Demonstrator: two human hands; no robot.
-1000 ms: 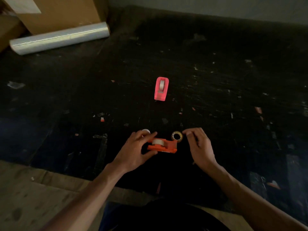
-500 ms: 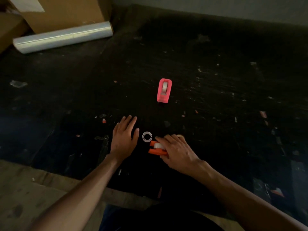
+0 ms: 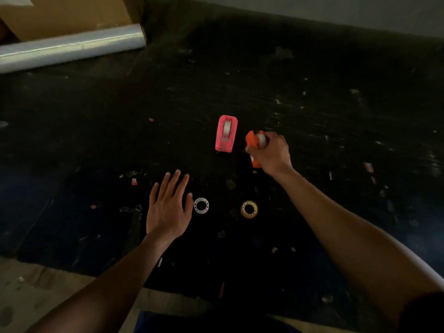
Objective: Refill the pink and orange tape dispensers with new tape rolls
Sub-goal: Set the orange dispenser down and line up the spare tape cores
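The pink tape dispenser (image 3: 225,137) stands on the black mat with a tape roll in it. Just to its right, my right hand (image 3: 272,153) grips the orange tape dispenser (image 3: 252,141), which also carries a roll. My left hand (image 3: 168,207) lies flat on the mat with its fingers spread and nothing in it. Right beside its thumb lies a white empty tape core (image 3: 201,205). A yellowish, nearly empty tape roll (image 3: 249,209) lies a little further right.
A large roll of clear stretch film (image 3: 72,48) lies at the far left in front of a cardboard box (image 3: 67,13). The black mat (image 3: 312,116) is littered with small scraps. A strip of bare brown floor (image 3: 36,284) runs along the near edge.
My right hand has carried the orange dispenser away from me, up to the right side of the pink one. The yellowish roll is uncovered. My left hand stays flat on the mat.
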